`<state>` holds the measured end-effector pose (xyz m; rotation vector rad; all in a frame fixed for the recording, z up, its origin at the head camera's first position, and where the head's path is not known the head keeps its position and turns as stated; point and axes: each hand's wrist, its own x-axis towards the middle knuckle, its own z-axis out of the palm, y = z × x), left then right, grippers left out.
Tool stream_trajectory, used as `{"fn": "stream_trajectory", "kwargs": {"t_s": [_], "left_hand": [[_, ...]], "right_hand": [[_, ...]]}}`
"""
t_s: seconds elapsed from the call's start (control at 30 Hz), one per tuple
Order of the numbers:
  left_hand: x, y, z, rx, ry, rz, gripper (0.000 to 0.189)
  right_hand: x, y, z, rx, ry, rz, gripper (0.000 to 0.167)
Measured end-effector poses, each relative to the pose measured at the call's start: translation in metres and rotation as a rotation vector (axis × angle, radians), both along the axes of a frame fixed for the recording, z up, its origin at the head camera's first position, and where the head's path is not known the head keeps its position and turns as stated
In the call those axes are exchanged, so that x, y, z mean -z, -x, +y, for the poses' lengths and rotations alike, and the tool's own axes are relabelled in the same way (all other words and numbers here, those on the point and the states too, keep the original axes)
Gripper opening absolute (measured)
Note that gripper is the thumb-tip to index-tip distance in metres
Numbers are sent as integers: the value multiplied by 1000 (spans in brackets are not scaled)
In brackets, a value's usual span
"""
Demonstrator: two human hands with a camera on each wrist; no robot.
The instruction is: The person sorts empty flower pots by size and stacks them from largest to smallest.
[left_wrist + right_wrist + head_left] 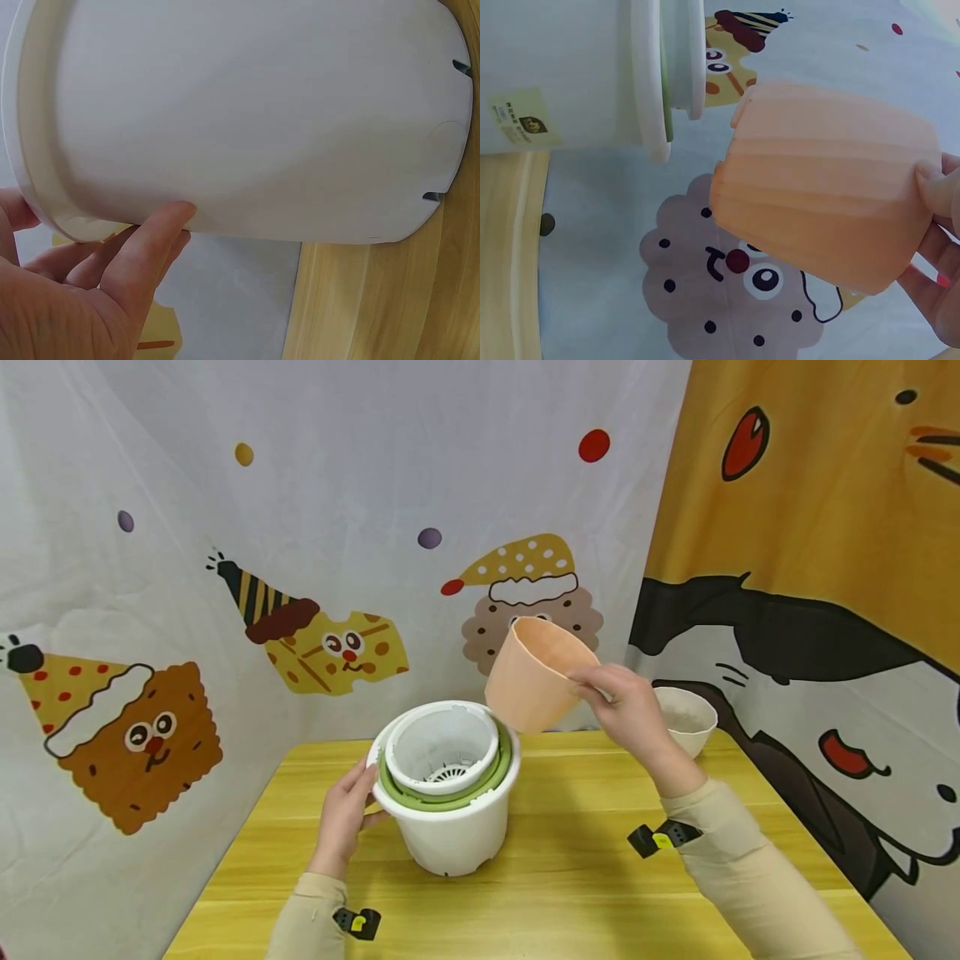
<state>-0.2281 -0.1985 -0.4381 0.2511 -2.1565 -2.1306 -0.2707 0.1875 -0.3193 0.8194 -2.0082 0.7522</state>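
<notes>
A large white flowerpot (452,839) stands upright on the table, with green pots (501,767) and a smaller white pot (446,739) nested inside it. At its left side, my left hand (346,814) grips the large pot's rim; the left wrist view shows the thumb (154,244) against the outer wall. My right hand (628,706) pinches the rim of a peach-coloured flowerpot (525,681), held tilted in the air to the upper right of the nested stack. In the right wrist view, the peach pot's ribbed base end points toward the stack, apart from it.
A cream bowl-shaped pot (686,718) stands at the back right of the wooden table (570,877), behind my right hand. A cartoon-printed cloth (360,527) hangs along the back and sides. A label (525,120) is stuck to the large white pot.
</notes>
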Motion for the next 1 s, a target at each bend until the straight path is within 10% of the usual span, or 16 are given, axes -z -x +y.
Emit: {"fn": "stream_trajectory", "kwargs": {"t_s": [1.0], "left_hand": [[1, 1, 1, -7, -23, 17, 52]], "right_hand": [[-17, 2, -42, -193, -9, 72, 26]]}}
